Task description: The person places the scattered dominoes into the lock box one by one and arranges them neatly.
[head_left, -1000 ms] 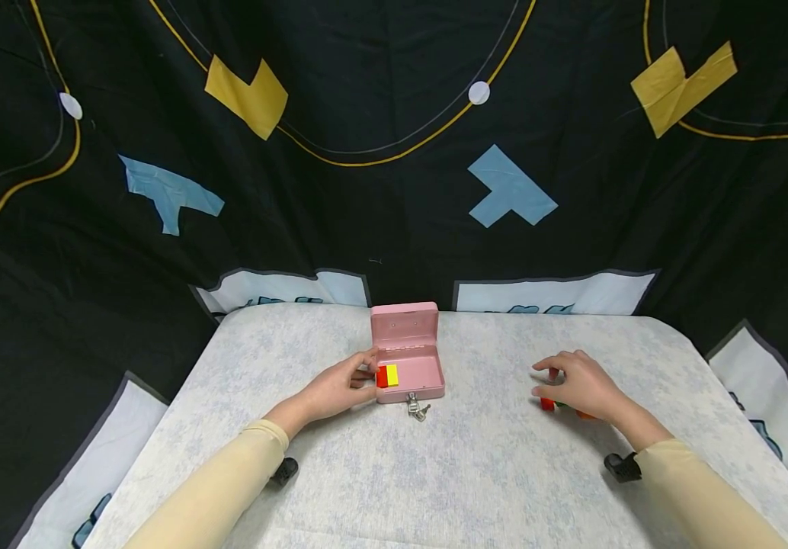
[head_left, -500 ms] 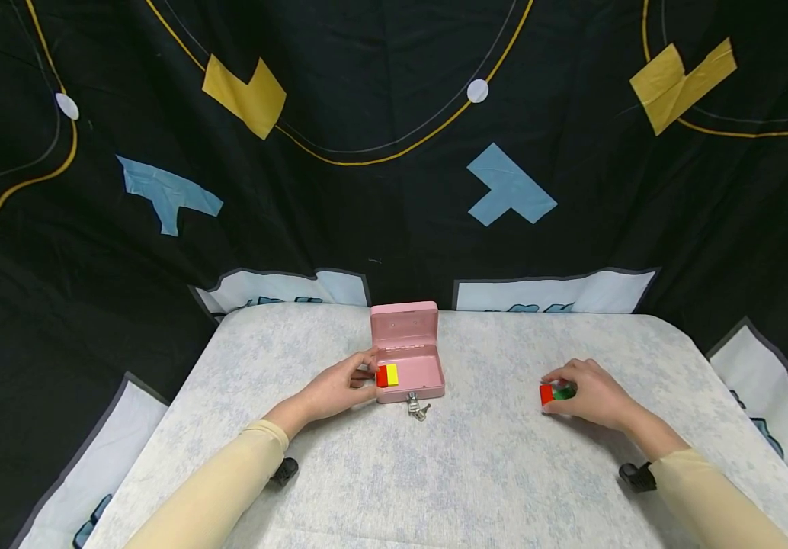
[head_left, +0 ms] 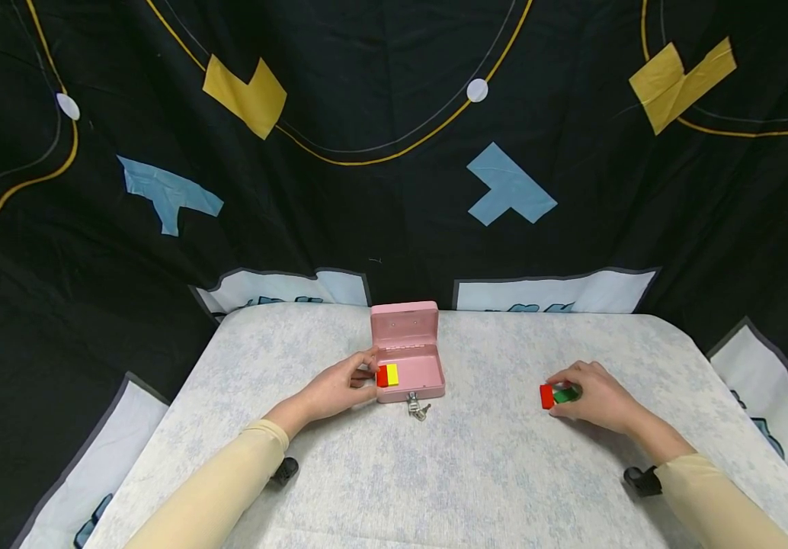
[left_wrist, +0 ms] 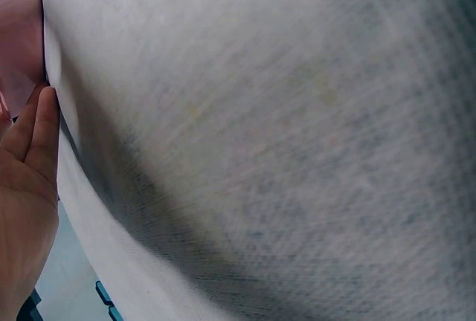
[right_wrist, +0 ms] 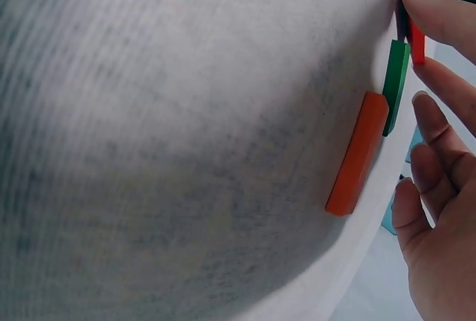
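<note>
A pink cash box [head_left: 421, 372] stands with its lid raised. A red block [head_left: 382, 376] and a yellow block [head_left: 392, 374] lie side by side at its inner left. My left hand [head_left: 339, 385] rests along the box's left wall, thumb near the front corner; in the left wrist view its fingers [left_wrist: 46, 124] reach straight to the pink wall. Far to the right, my right hand [head_left: 596, 395] pinches another red block [right_wrist: 418, 40] between thumb and finger. A green block [right_wrist: 396, 87] lies right beside it, and an orange block [right_wrist: 357, 156] lies under the hand, hidden in the head view.
A small latch with keys [head_left: 418, 408] hangs at the box's front. The pale patterned cloth [head_left: 476, 457] covers the table. Behind it hangs a black curtain [head_left: 394, 229] with tape pieces. Dark wrist cameras [head_left: 642, 481] sit below the sleeves.
My right hand has come down from above the blocks, put thumb and finger on the red block and shifted slightly right. The left hand and the cash box have not moved.
</note>
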The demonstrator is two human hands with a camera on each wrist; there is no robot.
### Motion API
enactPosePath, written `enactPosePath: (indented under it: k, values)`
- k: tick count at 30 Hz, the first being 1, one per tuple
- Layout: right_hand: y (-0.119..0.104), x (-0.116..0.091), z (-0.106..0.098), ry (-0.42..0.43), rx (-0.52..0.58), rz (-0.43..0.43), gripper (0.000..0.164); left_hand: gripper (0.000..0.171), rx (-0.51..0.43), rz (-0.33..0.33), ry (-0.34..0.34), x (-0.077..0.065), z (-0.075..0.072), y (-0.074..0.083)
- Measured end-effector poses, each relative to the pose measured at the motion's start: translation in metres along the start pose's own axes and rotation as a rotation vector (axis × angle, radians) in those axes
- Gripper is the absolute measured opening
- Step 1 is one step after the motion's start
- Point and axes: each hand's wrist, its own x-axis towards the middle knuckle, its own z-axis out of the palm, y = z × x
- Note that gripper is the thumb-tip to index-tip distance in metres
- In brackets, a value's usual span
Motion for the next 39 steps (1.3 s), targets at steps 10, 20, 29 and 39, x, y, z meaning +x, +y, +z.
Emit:
enactPosePath:
  k: [10,20,29,39]
  values:
    - [-0.008,0.004,0.002,0.011,-0.017,-0.01,0.053,0.034,0.009,-0.011,0.003,0.001,0.001,-0.001]
    - [-0.013,0.006,0.004,-0.005,-0.01,-0.012,0.051,0.035,0.014,-0.018,0.001,0.0,0.001,0.001]
    - [-0.012,0.007,0.005,-0.004,0.007,-0.004,0.052,0.038,0.011,-0.022,-0.002,-0.001,-0.001,0.003]
    - [-0.012,0.007,0.006,-0.01,0.018,0.014,0.051,0.036,0.017,-0.022,0.004,-0.001,-0.001,0.003]
